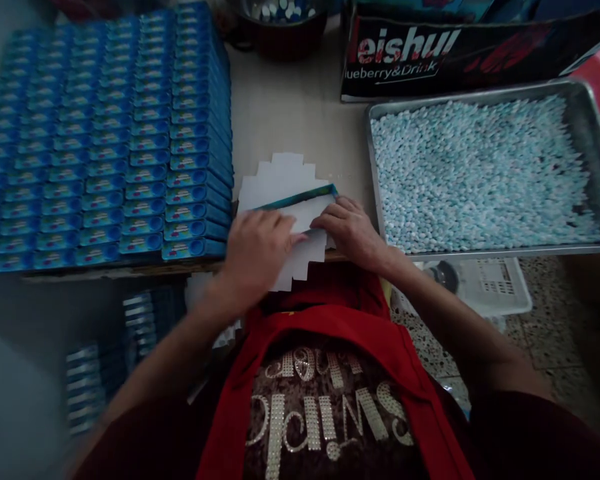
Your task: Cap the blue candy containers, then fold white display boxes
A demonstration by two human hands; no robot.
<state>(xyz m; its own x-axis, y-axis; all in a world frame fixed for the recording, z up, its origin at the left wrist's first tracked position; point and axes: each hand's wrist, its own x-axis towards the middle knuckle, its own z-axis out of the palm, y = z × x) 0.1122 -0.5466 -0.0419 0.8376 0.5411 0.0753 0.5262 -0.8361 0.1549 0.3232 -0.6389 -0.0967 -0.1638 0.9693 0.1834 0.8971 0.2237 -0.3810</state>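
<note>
A small carton [307,212], white on its inner side with a blue printed edge, lies partly folded between my two hands. My left hand [257,247] is slightly blurred, its fingers closed over the carton's left end and the thumb pointing right. At the other end, the bent fingers of my right hand [347,228] grip the carton near its right corner. Under it is a stack of flat white carton blanks [280,175] with stepped edges, reaching past the table's front edge. My palms hide part of the carton.
Rows of blue cartons [150,143] are stacked on the left. On the right, a metal tray [375,180] holds many small white and pale-blue pieces. Behind stand a black printed box [405,87] and a dark pot [280,40]. A white plastic basket [500,287] sits below.
</note>
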